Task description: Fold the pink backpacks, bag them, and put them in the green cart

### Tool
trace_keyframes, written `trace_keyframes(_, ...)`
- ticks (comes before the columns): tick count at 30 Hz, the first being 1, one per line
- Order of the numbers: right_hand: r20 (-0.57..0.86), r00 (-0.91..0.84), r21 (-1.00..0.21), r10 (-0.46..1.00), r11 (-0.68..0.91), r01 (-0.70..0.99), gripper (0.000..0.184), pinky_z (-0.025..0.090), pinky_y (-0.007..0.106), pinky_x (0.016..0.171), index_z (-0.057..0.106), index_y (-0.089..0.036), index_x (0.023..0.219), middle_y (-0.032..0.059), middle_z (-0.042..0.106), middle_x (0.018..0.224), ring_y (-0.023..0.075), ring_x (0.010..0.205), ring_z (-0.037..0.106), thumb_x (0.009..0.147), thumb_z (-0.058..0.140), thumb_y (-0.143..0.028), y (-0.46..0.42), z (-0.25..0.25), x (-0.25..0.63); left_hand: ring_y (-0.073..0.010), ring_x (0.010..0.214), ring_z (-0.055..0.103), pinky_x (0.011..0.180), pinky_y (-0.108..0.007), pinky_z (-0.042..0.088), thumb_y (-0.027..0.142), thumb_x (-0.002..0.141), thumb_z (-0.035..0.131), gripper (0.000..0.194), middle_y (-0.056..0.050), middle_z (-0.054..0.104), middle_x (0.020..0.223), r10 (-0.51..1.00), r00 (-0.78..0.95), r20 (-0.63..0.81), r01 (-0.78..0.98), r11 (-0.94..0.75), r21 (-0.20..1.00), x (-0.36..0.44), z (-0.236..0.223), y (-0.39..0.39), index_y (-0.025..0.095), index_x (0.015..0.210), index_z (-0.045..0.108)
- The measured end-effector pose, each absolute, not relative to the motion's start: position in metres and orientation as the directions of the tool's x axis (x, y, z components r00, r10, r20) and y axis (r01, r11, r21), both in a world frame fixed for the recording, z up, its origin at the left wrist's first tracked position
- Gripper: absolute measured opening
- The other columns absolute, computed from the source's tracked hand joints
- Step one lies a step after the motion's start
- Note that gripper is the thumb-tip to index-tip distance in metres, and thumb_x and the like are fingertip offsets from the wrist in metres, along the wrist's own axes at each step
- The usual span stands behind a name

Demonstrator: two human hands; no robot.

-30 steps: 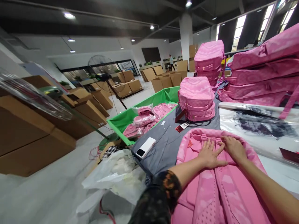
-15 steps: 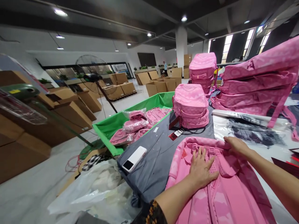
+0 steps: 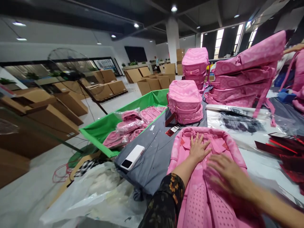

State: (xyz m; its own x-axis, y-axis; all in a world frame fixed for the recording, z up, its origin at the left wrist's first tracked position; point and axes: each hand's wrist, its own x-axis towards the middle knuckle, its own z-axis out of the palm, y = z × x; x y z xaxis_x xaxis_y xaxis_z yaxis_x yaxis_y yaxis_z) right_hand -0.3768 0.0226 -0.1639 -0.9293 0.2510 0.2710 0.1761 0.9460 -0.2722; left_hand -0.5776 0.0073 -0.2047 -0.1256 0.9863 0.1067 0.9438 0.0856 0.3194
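Observation:
A pink backpack (image 3: 198, 202) lies before me with its padded shoulder straps facing up. My left hand (image 3: 199, 149) rests flat on its upper part near the strap tops, fingers spread. Over the right strap is my right hand (image 3: 229, 177), fingers stretched out and smeared by motion; whether it touches the fabric I cannot tell. Just beyond the backpack's top edge, a red tag with a white label (image 3: 172, 130) lies on the grey cloth, beside a standing pink backpack (image 3: 184, 101).
A white phone (image 3: 133, 157) lies left on the grey-covered table (image 3: 152, 158). The green bin (image 3: 95, 136) beyond holds bagged pink items. Stacked pink backpacks (image 3: 242, 80) and plastic sheets (image 3: 237, 122) are at right, with red tags (image 3: 289, 158). Another person's hand (image 3: 294, 48) reaches in at far right.
My right hand has left the backpack's top right edge and moved down over the right strap. My left hand stays spread on the upper part. The view has turned right.

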Motion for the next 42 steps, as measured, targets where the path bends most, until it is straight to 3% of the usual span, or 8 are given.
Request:
trace_keyframes(6, 0.247, -0.931, -0.220, 0.269, 0.951, 0.216, 0.055, 0.042, 0.057, 0.113, 0.045, -0.019, 0.153, 0.0151, 0.052, 0.152, 0.0320, 0.140, 0.049, 0.103, 0.042, -0.042, -0.045, -0.205, -0.388, -0.0306, 0.151, 0.034, 0.124, -0.059, 0.024, 0.024, 0.102, 0.040, 0.050, -0.015, 0.048, 0.156, 0.987, -0.126, 0.101, 0.909, 0.074, 0.410, -0.569, -0.171, -0.007, 0.019, 0.152, 0.042)
trace_keyframes(11, 0.348, -0.894, -0.225, 0.282, 0.951, 0.212, 0.054, 0.042, 0.054, 0.115, 0.048, -0.020, 0.150, 0.0129, 0.055, 0.150, 0.0296, 0.137, 0.053, 0.098, 0.048, -0.034, -0.038, -0.241, -0.397, -0.0245, 0.109, 0.064, 0.105, -0.037, 0.047, 0.040, 0.096, 0.056, 0.022, -0.008, 0.074, 0.108, 0.802, 0.596, 0.043, 0.672, -0.527, 0.520, -0.546, -0.150, -0.093, 0.026, 0.100, 0.072)
trace_keyframes(15, 0.391, -0.851, -0.310, 0.351, 0.921, 0.237, 0.045, 0.042, 0.053, 0.115, 0.053, -0.018, 0.143, 0.0132, 0.058, 0.147, 0.0259, 0.136, 0.055, 0.102, 0.037, -0.029, -0.039, -0.241, -0.398, -0.0234, 0.080, 0.062, 0.092, -0.038, 0.048, 0.031, 0.090, 0.061, 0.031, -0.007, 0.069, 0.073, 0.635, 0.773, -0.004, 0.532, -0.643, 0.551, -0.532, -0.169, -0.132, 0.028, 0.060, 0.057)
trace_keyframes(22, 0.372, -0.601, -0.718, 0.707, 0.630, 0.296, 0.037, 0.055, 0.042, 0.094, 0.058, -0.021, 0.124, 0.0126, 0.072, 0.114, 0.0242, 0.105, 0.069, 0.104, 0.031, -0.035, -0.029, -0.207, -0.395, -0.0271, 0.098, 0.059, 0.100, -0.044, 0.041, 0.033, 0.095, 0.050, 0.023, -0.012, 0.070, 0.096, 0.802, 0.595, -0.041, 0.760, -0.546, 0.352, -0.538, -0.192, -0.130, 0.025, 0.087, 0.070)
trace_keyframes(25, 0.493, -0.786, -0.599, 0.373, 0.800, 0.004, 0.025, 0.052, 0.039, 0.084, 0.060, -0.023, 0.114, 0.0097, 0.071, 0.101, 0.0235, 0.094, 0.067, 0.099, 0.040, -0.028, -0.043, -0.172, -0.384, -0.0320, 0.122, 0.053, 0.111, -0.050, 0.034, 0.037, 0.097, 0.052, 0.031, -0.013, 0.066, 0.127, 0.871, 0.491, 0.000, 0.857, -0.483, 0.179, -0.547, -0.182, -0.130, 0.022, 0.117, 0.070)
trace_keyframes(29, 0.229, -0.903, -0.540, -0.364, 0.724, -0.429, 0.016, 0.042, 0.035, 0.068, 0.058, -0.024, 0.096, 0.0036, 0.065, 0.083, 0.0201, 0.072, 0.056, 0.083, 0.049, -0.025, -0.079, -0.148, -0.381, -0.0441, 0.145, 0.034, 0.115, -0.071, 0.023, 0.065, 0.096, 0.046, 0.067, -0.012, 0.045, 0.158, 0.984, 0.179, 0.015, 0.979, -0.179, 0.100, -0.555, -0.176, -0.131, 0.032, 0.154, 0.042)
trace_keyframes(38, 0.513, -0.822, -0.490, -0.246, 0.702, -0.516, 0.017, 0.036, 0.034, 0.067, 0.047, -0.024, 0.093, 0.0017, 0.057, 0.080, 0.0187, 0.071, 0.050, 0.080, 0.037, -0.021, -0.081, -0.211, -0.396, -0.0447, 0.150, 0.028, 0.115, -0.078, 0.022, 0.070, 0.096, 0.044, 0.065, -0.005, 0.039, 0.164, 0.997, 0.032, 0.068, 0.970, -0.048, 0.239, -0.555, -0.196, -0.131, 0.044, 0.155, 0.037)
trace_keyframes(42, 0.556, -0.816, -0.321, -0.156, 0.866, -0.384, 0.012, 0.039, 0.034, 0.067, 0.051, -0.022, 0.092, 0.0033, 0.060, 0.079, 0.0187, 0.069, 0.050, 0.088, 0.040, -0.018, -0.104, -0.197, -0.384, -0.0456, 0.152, 0.025, 0.116, -0.077, 0.020, 0.062, 0.100, 0.041, 0.063, -0.007, 0.034, 0.167, 1.000, 0.028, 0.011, 0.961, -0.030, 0.275, -0.541, -0.195, -0.152, 0.042, 0.159, 0.028)
